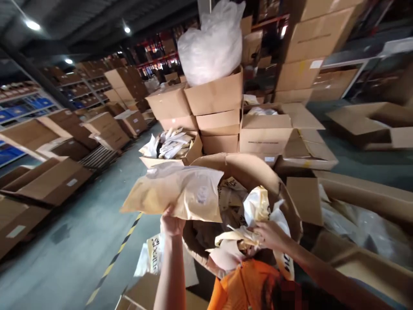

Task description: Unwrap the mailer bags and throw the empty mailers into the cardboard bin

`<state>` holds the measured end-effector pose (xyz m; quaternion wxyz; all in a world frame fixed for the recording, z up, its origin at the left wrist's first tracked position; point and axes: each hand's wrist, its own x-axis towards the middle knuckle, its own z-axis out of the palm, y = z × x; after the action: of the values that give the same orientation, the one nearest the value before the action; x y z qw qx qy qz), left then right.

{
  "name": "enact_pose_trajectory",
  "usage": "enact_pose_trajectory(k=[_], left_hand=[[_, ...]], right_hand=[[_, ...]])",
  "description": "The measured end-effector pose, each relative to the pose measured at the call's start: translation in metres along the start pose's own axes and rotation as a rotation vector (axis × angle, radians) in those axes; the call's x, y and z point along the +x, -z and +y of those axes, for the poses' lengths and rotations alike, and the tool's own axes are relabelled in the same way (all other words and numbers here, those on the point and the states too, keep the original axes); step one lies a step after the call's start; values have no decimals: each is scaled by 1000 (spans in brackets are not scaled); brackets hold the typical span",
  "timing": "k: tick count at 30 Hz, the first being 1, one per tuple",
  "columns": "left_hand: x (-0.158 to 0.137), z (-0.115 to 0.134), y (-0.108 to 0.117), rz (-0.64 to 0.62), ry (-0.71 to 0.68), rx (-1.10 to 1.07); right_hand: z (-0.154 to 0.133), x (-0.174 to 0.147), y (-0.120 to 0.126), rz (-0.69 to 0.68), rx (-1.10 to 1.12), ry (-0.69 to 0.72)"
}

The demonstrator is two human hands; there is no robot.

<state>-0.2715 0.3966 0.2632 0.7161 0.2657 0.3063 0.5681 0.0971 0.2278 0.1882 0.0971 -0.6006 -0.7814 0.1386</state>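
Note:
My left hand [173, 223] is closed on the lower edge of a flat, tan plastic mailer bag [180, 189] with a printed mark on it. It holds the bag up over the left rim of a round cardboard bin [247, 165]. My right hand [271, 234] is closed on crumpled white and tan packaging [230, 239] above the bin. Another white and yellow bag [256, 204] bulges just above those fingers. Deeper in the bin lie more printed bags [230, 193], partly hidden.
An open carton of packets [174, 144] stands beyond the bin. Behind it are stacked cartons [214, 97] topped by a large translucent plastic sack [211, 45]. An open box with clear plastic [364, 228] is at right. A striped floor line [116, 256] runs on the left.

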Motion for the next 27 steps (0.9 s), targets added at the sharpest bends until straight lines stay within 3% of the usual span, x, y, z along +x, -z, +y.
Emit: enact_pose_trajectory(k=[3,7,16,21,25,27], left_hand=[[-26,-13,-7,-24,-11,-87],[-53,-21,-21,23,-27,-23],[-68,-16,-40,161,-20,92],[-72,-27,-25,169,-51,-24],[-84,-33,-2,78,-87,-102],[-96,-32,12,111,-98,-55]], right_hand=[[-3,1,-1,-46,-13,-27],[-3,7,4,-81,-19,-21],[-1,10,5,-141,62,-47],[2,15,7,-201,63,-23],[5,20,6,-189,45,-13],[4,22,5,-174,35,8]])
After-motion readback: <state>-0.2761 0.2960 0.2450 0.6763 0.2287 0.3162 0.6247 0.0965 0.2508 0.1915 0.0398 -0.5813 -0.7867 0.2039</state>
